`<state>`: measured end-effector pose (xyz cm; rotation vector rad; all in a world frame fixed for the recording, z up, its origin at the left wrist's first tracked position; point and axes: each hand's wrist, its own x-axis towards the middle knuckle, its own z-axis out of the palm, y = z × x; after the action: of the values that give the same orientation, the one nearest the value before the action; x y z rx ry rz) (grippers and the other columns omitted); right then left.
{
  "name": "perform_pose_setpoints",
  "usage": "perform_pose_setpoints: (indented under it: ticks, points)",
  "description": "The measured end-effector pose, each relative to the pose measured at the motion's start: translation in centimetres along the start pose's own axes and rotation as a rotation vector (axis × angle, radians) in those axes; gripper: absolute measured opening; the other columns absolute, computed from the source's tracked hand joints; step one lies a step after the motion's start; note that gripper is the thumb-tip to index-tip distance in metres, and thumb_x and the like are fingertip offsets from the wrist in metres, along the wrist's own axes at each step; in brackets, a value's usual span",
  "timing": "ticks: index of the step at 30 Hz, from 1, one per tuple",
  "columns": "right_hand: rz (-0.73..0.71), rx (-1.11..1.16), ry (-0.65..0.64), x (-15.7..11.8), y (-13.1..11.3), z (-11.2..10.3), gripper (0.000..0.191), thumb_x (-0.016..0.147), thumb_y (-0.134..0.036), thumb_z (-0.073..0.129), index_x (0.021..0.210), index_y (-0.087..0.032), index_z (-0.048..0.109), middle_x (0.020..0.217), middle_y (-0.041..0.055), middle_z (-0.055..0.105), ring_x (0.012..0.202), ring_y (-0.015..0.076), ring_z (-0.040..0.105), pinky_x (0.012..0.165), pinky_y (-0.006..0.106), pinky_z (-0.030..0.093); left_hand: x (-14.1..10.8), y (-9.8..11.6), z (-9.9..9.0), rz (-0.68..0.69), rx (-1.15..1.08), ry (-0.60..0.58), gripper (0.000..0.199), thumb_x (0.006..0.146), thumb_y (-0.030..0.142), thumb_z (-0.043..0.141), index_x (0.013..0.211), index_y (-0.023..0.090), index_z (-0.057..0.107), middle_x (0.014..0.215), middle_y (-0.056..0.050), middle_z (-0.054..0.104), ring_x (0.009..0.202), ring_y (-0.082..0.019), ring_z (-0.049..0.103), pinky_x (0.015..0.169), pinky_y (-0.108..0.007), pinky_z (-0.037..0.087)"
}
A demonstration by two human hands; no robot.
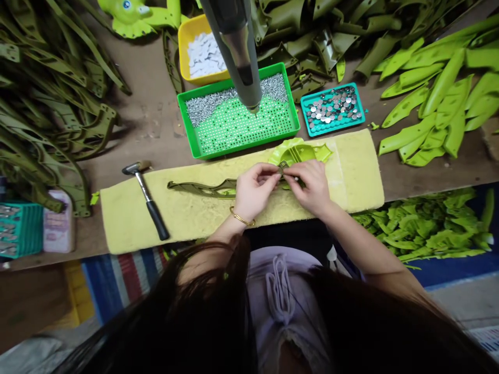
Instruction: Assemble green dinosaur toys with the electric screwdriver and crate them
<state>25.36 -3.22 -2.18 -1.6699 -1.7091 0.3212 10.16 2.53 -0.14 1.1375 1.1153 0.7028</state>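
My left hand [256, 188] and my right hand [310, 186] meet over the yellow cloth [195, 221], fingertips pinched together at the end of a long olive plastic piece [198, 188]. That piece runs leftward under my left hand. Just behind my fingers lies a lime-green frilled shell [296, 151], hollow side up, partly covered by my right hand. Whether a small part sits between my fingertips is too small to tell. A hammer [150, 205] with a black handle rests on the left of the cloth.
A power screwdriver [244, 67] hangs above the green screw tray [241, 127]. Behind are a teal tray of metal discs [332, 130] and a yellow bin [183, 54]. Olive parts [50, 93] pile left; lime parts [444, 109] lie right.
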Motion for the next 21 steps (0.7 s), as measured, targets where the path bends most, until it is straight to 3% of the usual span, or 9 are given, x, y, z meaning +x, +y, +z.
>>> perform_pose_setpoints:
  ticks: [3,5,9,11,15,21]
  points:
    - [-0.027,-0.038,-0.014,0.1,0.2,-0.2,0.022,0.094,-0.035,0.052,0.098,-0.025,0.07,0.09,0.0035,0.072,0.087,0.0187,0.06,0.081,0.036,0.038,0.0,-0.3,0.0,0.035,0.044,0.001,0.014,0.077,0.021,0.069,0.088,0.015,0.065,0.076,-0.002,0.068,0.059,-0.01,0.063,0.059,-0.025,0.057]
    - [-0.07,-0.079,-0.015,0.0,0.4,-0.6,0.022,0.094,-0.036,0.051,0.097,-0.026,0.071,0.088,0.0033,0.072,0.085,0.0184,0.059,0.079,0.036,0.038,-0.2,-0.4,-0.1,0.137,0.157,0.017,0.013,0.082,0.022,0.065,0.093,0.016,0.066,0.081,-0.003,0.069,0.065,-0.012,0.065,0.063,-0.027,0.058]
    - [-0.102,-0.232,-0.081,-0.3,0.4,-1.8,0.024,0.095,-0.035,0.049,0.097,-0.025,0.07,0.089,0.0051,0.069,0.087,0.02,0.056,0.078,0.037,0.035,-0.8,-0.8,-0.4,0.599,0.575,0.016,0.018,0.091,0.021,0.054,0.103,0.016,0.067,0.11,-0.011,0.068,0.106,-0.02,0.063,0.095,-0.04,0.053]
    - [-0.101,-0.307,-0.115,-0.7,0.3,-2.3,0.024,0.095,-0.034,0.048,0.096,-0.024,0.07,0.09,0.0062,0.067,0.087,0.0206,0.054,0.077,0.038,0.033,-0.8,-1.3,-0.6,0.739,0.73,-0.048,0.021,0.093,0.022,0.054,0.109,0.015,0.065,0.123,-0.013,0.064,0.119,-0.023,0.058,0.104,-0.044,0.048]
    - [-0.144,-0.435,-0.099,-1.2,0.3,-2.5,0.022,0.094,-0.03,0.048,0.094,-0.024,0.068,0.088,0.0062,0.065,0.084,0.0204,0.052,0.074,0.037,0.031,-0.5,-2.4,-0.8,0.76,0.835,-0.108,0.026,0.093,0.028,0.056,0.115,0.016,0.063,0.127,-0.014,0.063,0.122,-0.024,0.057,0.107,-0.049,0.046]
    - [-0.203,-0.518,-0.06,-1.5,0.2,-2.3,0.016,0.092,-0.029,0.051,0.089,-0.023,0.066,0.086,0.0047,0.066,0.081,0.0194,0.053,0.073,0.036,0.032,-0.2,-2.7,-0.9,0.789,0.801,-0.112,0.024,0.093,0.027,0.056,0.113,0.016,0.062,0.126,-0.014,0.063,0.121,-0.023,0.057,0.105,-0.046,0.046]
